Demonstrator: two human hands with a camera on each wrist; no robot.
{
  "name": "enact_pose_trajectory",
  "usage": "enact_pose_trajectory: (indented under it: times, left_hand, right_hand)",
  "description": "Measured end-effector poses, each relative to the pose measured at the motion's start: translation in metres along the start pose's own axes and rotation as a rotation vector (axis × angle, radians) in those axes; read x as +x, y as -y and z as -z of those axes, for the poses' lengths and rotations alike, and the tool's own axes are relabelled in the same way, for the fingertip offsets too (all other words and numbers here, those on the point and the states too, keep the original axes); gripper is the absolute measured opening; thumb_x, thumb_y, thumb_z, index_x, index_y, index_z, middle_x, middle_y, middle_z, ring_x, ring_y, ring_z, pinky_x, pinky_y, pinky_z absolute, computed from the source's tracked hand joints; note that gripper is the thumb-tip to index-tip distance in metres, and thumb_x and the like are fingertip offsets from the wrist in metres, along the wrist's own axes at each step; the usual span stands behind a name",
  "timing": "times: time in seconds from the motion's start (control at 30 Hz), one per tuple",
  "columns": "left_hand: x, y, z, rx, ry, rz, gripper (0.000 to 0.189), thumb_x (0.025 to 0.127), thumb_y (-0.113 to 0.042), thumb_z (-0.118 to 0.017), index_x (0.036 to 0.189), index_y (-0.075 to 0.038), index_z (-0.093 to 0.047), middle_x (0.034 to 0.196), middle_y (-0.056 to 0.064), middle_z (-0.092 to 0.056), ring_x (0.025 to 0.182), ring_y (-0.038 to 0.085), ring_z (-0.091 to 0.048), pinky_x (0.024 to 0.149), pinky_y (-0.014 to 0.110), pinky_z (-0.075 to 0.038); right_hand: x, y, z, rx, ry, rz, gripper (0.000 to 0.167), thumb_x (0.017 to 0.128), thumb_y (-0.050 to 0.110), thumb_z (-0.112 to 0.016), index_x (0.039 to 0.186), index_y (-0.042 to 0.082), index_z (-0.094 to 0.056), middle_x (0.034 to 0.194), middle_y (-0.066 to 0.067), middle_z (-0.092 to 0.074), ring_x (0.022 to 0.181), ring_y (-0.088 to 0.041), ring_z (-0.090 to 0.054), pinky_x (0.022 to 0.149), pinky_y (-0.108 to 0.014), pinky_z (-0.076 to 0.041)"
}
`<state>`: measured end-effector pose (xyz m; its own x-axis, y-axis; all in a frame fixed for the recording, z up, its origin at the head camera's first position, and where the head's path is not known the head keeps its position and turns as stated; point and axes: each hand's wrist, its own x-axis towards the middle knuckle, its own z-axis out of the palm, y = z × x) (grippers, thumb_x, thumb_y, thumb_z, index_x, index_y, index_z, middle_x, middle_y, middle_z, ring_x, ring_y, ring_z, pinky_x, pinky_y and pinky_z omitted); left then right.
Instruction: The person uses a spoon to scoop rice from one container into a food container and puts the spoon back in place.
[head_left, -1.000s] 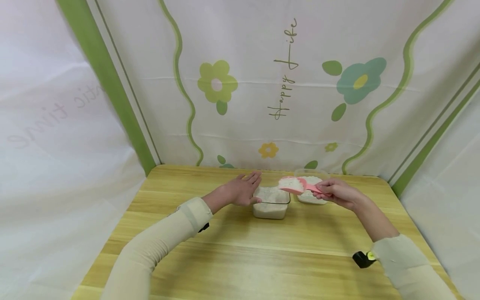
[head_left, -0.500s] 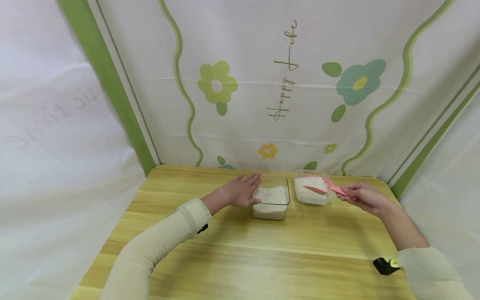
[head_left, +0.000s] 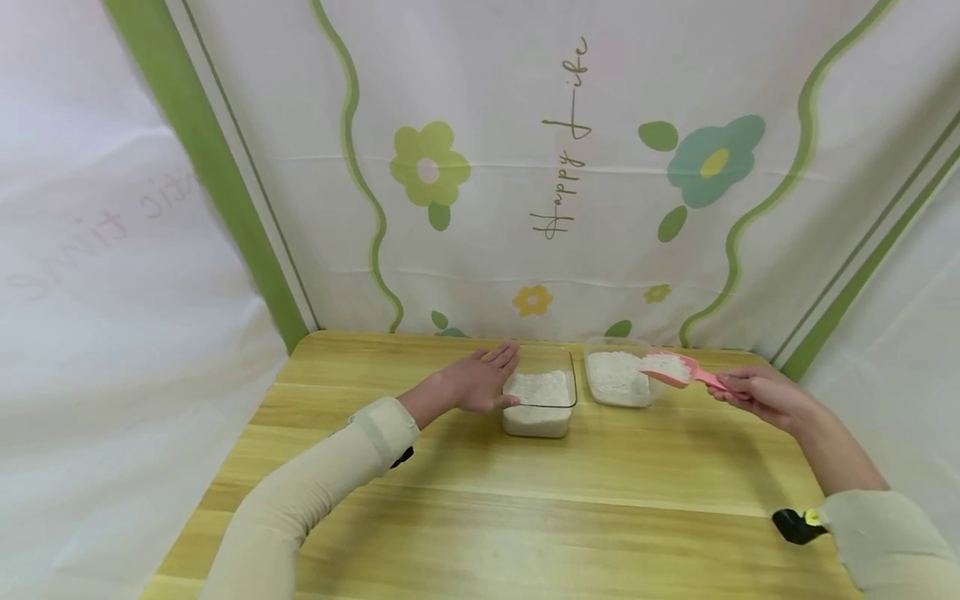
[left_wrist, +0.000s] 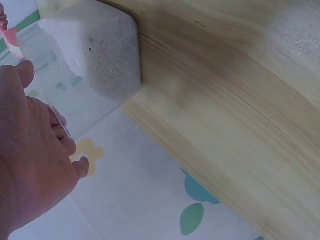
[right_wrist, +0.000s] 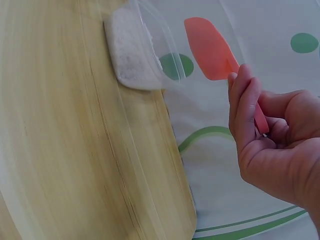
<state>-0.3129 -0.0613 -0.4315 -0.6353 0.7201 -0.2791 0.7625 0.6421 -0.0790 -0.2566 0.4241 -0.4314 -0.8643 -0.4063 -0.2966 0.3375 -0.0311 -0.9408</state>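
My right hand (head_left: 761, 396) grips the handle of a pink scoop (head_left: 678, 379), whose bowl carries a heap of white powder (head_left: 666, 363). The scoop overlaps the right side of a clear plastic tub (head_left: 619, 400) of white powder in the head view; the right wrist view shows the scoop's underside (right_wrist: 207, 47) above the tub's rim. On the left side of a clear glass container (head_left: 536, 423), my left hand (head_left: 483, 382) rests at the rim, its fingers fairly straight and the thumb near the front edge. White, grainy contents (left_wrist: 112, 55) fill the container's lower part.
Both vessels stand near the far edge of a wooden table (head_left: 525, 517), the glass one left of the tub. A white printed curtain (head_left: 487, 250) hangs just behind it, and more white cloth (head_left: 135, 375) closes off the left side.
My right hand has drawn the powder-filled scoop rightward, from beside the glass container across the plastic tub to its right side. The left hand has stayed at the glass container.
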Motion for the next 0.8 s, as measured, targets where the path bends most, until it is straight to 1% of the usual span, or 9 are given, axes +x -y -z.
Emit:
enact_pose_trajectory:
  times: [0.17, 0.37, 0.6, 0.8]
  left_hand:
    - [0.0008, -0.0009, -0.0001, 0.001, -0.003, -0.004, 0.082, 0.104, -0.061, -0.023, 0.161, -0.005, -0.005, 0.169, 0.011, 0.005, 0.157, 0.028, -0.001, 0.125, 0.048, -0.018]
    - [0.0011, -0.0002, -0.0015, 0.016, -0.008, -0.005, 0.082, 0.104, -0.061, -0.023, 0.161, -0.004, -0.005, 0.169, 0.013, 0.004, 0.157, 0.028, -0.002, 0.125, 0.048, -0.02]
    - [0.0003, -0.0001, -0.001, 0.018, -0.005, -0.008, 0.083, 0.104, -0.062, -0.021, 0.161, -0.005, -0.004, 0.169, 0.012, 0.006, 0.157, 0.028, -0.001, 0.125, 0.048, -0.019]
    - [-0.0008, 0.0001, -0.0009, 0.01, -0.007, -0.004, 0.083, 0.104, -0.062, -0.022, 0.161, -0.004, -0.005, 0.169, 0.013, 0.004, 0.157, 0.028, -0.002, 0.125, 0.048, -0.019]
  right_hand:
    - [-0.0009, 0.0001, 0.006, -0.035, -0.04, -0.033, 0.037, 0.106, 0.003, -0.041, 0.098, 0.016, -0.075, 0.095, -0.003, -0.076, 0.087, -0.008, -0.074, 0.074, -0.016, -0.057]
    - [-0.0001, 0.0007, 0.0064, -0.06, -0.085, -0.047, 0.036, 0.106, 0.003, -0.042, 0.095, 0.017, -0.073, 0.092, -0.003, -0.076, 0.085, -0.008, -0.074, 0.074, -0.017, -0.058]
    - [0.0013, 0.0037, 0.0061, -0.082, -0.108, -0.048, 0.036, 0.105, 0.002, -0.041, 0.094, 0.016, -0.072, 0.09, -0.003, -0.076, 0.083, -0.007, -0.073, 0.073, -0.017, -0.057]
    - [0.0022, 0.0079, 0.0054, -0.113, -0.135, -0.062, 0.034, 0.105, 0.002, -0.042, 0.094, 0.015, -0.071, 0.089, -0.003, -0.075, 0.082, -0.007, -0.073, 0.072, -0.017, -0.058]
